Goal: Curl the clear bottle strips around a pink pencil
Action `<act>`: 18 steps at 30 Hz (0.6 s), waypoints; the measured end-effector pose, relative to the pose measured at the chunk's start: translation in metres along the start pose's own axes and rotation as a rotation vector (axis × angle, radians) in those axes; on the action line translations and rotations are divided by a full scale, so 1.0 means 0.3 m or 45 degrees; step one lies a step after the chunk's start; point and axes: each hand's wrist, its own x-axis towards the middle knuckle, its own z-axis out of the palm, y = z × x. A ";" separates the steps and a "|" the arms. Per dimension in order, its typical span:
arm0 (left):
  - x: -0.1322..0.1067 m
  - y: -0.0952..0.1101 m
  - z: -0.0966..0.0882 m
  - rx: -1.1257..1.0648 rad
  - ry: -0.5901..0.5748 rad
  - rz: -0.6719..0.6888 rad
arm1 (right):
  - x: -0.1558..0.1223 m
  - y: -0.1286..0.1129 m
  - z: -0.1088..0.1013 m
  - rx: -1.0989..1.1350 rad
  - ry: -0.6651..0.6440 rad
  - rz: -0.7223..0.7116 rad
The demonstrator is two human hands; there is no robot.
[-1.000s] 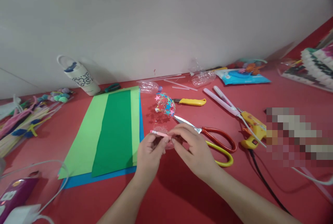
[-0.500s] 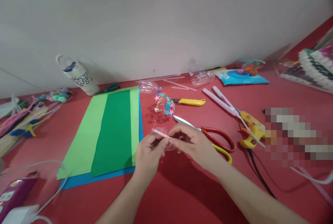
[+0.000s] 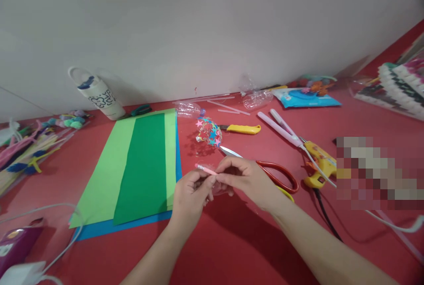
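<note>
Both hands meet low over the table, fingers pinched around a slim pink pencil (image 3: pixel 209 170) with a silver band near its far end. My left hand (image 3: pixel 191 190) grips it from the left with thumb and fingers. From the right, my right hand (image 3: pixel 240 179) pinches its near end. Something clear and thin, like see-through plastic, shows under the fingers; its shape is mostly hidden. Just beyond lies a wire coil of pink and blue foil stars (image 3: pixel 210 133). Scissors with red and yellow handles (image 3: pixel 281 174) lie beside my right hand, partly covered by it.
Green and blue paper sheets (image 3: pixel 139 170) lie left on the red table. A yellow cutter (image 3: pixel 243 129), clear bottle pieces (image 3: pixel 188 109), a pink hair straightener (image 3: pixel 281 130), a yellow glue gun (image 3: pixel 319 163) and a wipes pack (image 3: pixel 308 98) lie beyond. A white tumbler (image 3: pixel 104 99) stands by the wall.
The view has shifted slightly. Both hands keep their pinch on the pencil, with only small finger movement.
</note>
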 end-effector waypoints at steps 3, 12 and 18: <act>0.005 -0.001 0.001 -0.036 -0.031 -0.013 | 0.002 0.001 0.000 -0.050 0.038 -0.039; 0.007 -0.007 0.005 -0.025 0.067 0.017 | 0.000 0.031 0.031 -0.028 0.136 -0.047; 0.011 -0.004 0.008 -0.037 0.103 0.011 | 0.005 0.044 0.035 0.282 0.079 0.065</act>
